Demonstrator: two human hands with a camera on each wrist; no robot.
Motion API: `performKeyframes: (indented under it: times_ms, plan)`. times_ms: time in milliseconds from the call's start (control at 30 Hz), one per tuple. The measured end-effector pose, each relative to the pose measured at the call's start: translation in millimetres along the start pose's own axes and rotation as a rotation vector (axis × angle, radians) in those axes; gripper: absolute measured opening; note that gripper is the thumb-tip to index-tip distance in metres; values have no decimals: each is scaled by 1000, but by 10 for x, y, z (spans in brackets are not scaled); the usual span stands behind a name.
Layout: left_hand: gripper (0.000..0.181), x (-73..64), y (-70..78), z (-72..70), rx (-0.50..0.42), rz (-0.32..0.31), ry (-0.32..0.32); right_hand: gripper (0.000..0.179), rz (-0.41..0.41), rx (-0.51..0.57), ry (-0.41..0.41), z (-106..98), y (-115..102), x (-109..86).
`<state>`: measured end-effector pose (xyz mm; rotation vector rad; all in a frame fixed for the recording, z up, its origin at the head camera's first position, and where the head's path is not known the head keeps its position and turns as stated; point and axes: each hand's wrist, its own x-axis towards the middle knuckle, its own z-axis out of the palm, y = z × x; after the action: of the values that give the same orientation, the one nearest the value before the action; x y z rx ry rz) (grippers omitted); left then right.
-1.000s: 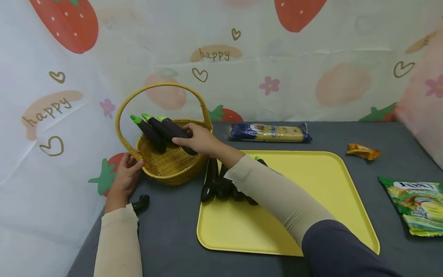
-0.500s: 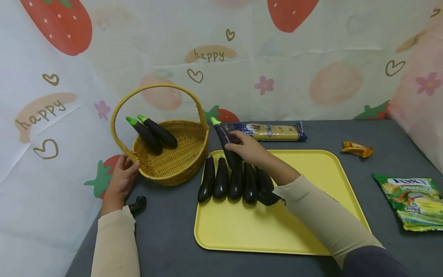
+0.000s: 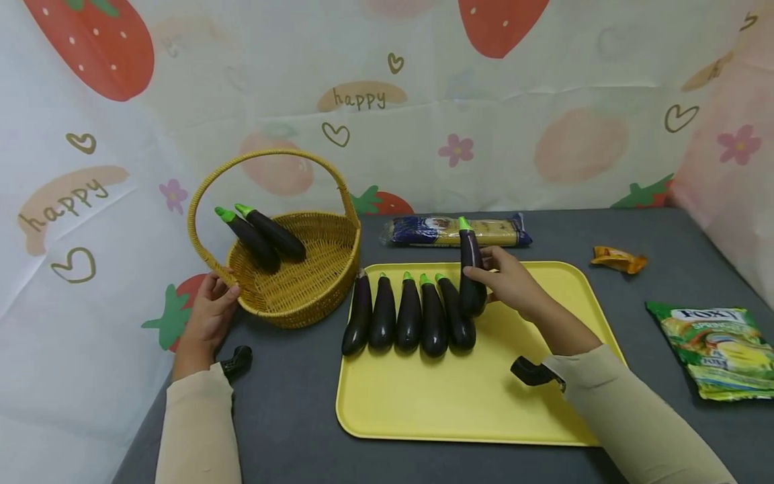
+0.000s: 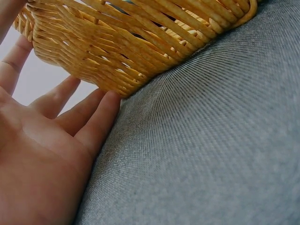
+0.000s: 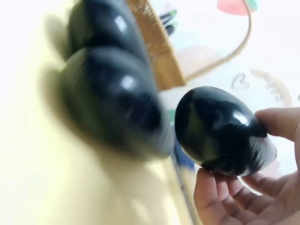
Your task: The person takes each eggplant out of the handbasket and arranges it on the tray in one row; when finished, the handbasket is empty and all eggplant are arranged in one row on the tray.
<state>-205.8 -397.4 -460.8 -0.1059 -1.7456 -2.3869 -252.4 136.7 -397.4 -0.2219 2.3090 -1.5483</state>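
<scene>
In the head view, my right hand [image 3: 510, 282] pinches a dark eggplant [image 3: 470, 275] with a green stem end, held above the tray at the right end of a row. The right wrist view shows this eggplant [image 5: 220, 131] from its round end, between thumb and fingers. Several more eggplants [image 3: 408, 316] lie side by side on the yellow tray [image 3: 423, 410]. Two eggplants [image 3: 272, 232] lean in the woven basket [image 3: 302, 306]. My left hand [image 3: 208, 319] holds the basket's left side near the handle base; in the left wrist view its fingers [image 4: 101, 117] touch the wicker wall.
Behind the tray lies a pack of pasta [image 3: 423, 230]. An orange-wrapped snack [image 3: 618, 259] and a green FOXY bag [image 3: 716, 353] lie to the right on the grey table [image 3: 290, 403]. A printed cloth [image 3: 484, 87] hangs behind and at the sides.
My right hand has carried one eggplant out of the basket, rightward over the tray to the row's right end. The left hand stays at the basket. The head view has shifted slightly.
</scene>
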Motion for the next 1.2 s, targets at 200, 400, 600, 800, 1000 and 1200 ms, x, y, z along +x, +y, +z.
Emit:
performKeyframes:
  times_ms: [200, 400, 600, 800, 1000, 1200]
  plan:
    - [26, -24, -27, 7, -11, 14, -10, 74, 107, -44, 11, -47, 274, -120]
    - [25, -30, -21, 4, -31, 31, -16, 73, 134, -135, 20, -18, 365, -235]
    - [26, -13, 6, 8, -47, 26, -33, 70, 160, -277, 45, -24, 368, -302]
    - [27, -14, 13, -1, -46, 16, -31, 72, 162, -340, 44, 24, 364, -303]
    - [27, -16, 4, 0, -72, 12, -33, 75, 151, -373, 46, 25, 348, -330]
    - [27, -15, 9, 26, -83, 3, -33, 77, 154, -390, 47, 15, 354, -348]
